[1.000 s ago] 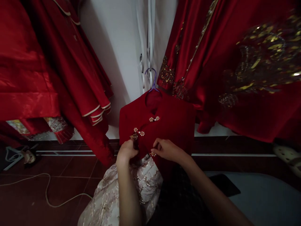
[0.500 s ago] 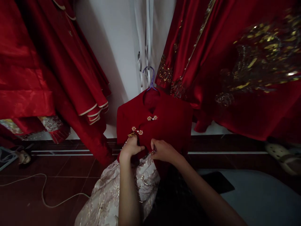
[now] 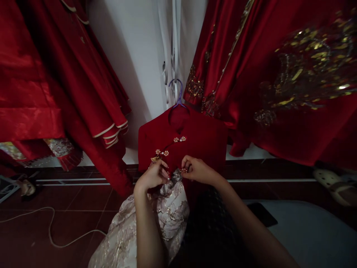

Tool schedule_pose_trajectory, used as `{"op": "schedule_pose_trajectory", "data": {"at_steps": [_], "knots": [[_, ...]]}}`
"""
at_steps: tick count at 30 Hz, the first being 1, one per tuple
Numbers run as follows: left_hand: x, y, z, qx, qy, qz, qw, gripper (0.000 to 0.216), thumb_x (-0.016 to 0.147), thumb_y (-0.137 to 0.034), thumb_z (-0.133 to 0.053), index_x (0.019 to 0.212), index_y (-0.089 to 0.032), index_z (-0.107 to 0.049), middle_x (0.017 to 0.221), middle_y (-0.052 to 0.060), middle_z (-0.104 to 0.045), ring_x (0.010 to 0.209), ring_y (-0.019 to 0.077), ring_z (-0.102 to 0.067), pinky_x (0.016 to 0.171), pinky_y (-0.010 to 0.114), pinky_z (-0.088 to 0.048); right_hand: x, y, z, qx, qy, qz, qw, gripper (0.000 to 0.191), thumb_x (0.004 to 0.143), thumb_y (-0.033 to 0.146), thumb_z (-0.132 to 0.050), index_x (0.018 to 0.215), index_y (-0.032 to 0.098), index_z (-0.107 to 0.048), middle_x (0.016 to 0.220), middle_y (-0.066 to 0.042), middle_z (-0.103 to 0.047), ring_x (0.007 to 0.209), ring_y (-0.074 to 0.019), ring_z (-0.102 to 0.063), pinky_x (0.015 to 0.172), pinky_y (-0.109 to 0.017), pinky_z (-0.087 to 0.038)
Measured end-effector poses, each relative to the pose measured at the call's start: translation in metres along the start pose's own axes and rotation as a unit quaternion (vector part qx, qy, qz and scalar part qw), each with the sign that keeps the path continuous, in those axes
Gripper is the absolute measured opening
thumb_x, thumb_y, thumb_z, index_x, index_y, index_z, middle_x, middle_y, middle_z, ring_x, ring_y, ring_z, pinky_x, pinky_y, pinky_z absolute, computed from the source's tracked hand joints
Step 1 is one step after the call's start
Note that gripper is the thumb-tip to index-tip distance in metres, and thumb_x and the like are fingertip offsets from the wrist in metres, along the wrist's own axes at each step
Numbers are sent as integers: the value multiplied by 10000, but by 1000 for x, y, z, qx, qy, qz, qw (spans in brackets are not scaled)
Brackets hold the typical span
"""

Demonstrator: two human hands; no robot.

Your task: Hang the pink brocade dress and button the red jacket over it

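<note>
A small dark red jacket (image 3: 203,137) hangs on a purple hanger (image 3: 178,95) against the white wall. It has pearl clasps (image 3: 180,139) down its slanted front and a pale gold brocade skirt (image 3: 145,227) below. My left hand (image 3: 153,175) pinches the left flap edge just under the second clasp (image 3: 162,152). My right hand (image 3: 196,170) pinches a small pearl clasp on the right flap. Both hands are closed, a few centimetres apart.
Long red satin robes (image 3: 69,85) hang at the left, and a red gown with gold embroidery (image 3: 279,82) hangs at the right. A white cable (image 3: 52,230) trails over the dark red floor tiles. A pale grey surface (image 3: 312,234) and a black flat item (image 3: 263,214) lie at lower right.
Both hands have risen slightly on the jacket front and drawn the two flap edges closer together. The brocade lining now shows between them.
</note>
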State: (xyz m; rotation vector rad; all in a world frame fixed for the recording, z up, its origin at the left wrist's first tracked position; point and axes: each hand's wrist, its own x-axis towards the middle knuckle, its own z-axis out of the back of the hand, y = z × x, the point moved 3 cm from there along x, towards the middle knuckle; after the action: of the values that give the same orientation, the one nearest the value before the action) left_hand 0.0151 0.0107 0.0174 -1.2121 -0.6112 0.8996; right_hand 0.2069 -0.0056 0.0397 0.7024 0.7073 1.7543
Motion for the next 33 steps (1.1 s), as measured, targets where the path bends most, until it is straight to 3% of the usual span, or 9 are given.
{"op": "schedule_pose_trajectory", "data": {"at_steps": [4,9,14,26,33], "knots": [[0,3,3,71,-52,29,996,402,484,-103,-729,775,-169,-460,624,-1,-622,577,133,-598,540,223,-438,-3,0,2,12,26,10,1000,215,632,195,-640,799,198,-506,656,47,-548,532,-81,-526,464,-181,-381],[-2,-4,7,116,-74,-1,990,314,522,-243,-747,722,-162,-518,656,2,-624,593,123,-584,535,212,-415,1,0,4,48,28,16,998,196,646,211,-671,811,178,-569,707,7,-602,650,-110,-577,576,-217,-447],[-3,-15,10,177,-106,-46,977,330,577,-391,-721,718,-170,-521,663,-27,-588,602,99,-533,561,202,-384,3,7,6,78,-24,27,996,235,648,270,-694,844,173,-611,761,-21,-650,704,-127,-607,657,-249,-485],[2,-32,1,224,-122,-108,961,58,697,-226,-580,730,-179,-568,683,-26,-587,636,100,-530,600,206,-367,4,19,-3,108,-10,42,993,200,696,279,-661,871,185,-677,784,-29,-694,746,-143,-646,697,-263,-515],[5,-29,-2,196,-122,-92,969,174,668,-194,-602,837,-174,-566,685,-30,-586,620,93,-529,586,197,-380,7,12,-5,105,-8,33,994,195,691,262,-662,870,188,-681,766,-30,-697,734,-145,-651,684,-268,-525]]}}
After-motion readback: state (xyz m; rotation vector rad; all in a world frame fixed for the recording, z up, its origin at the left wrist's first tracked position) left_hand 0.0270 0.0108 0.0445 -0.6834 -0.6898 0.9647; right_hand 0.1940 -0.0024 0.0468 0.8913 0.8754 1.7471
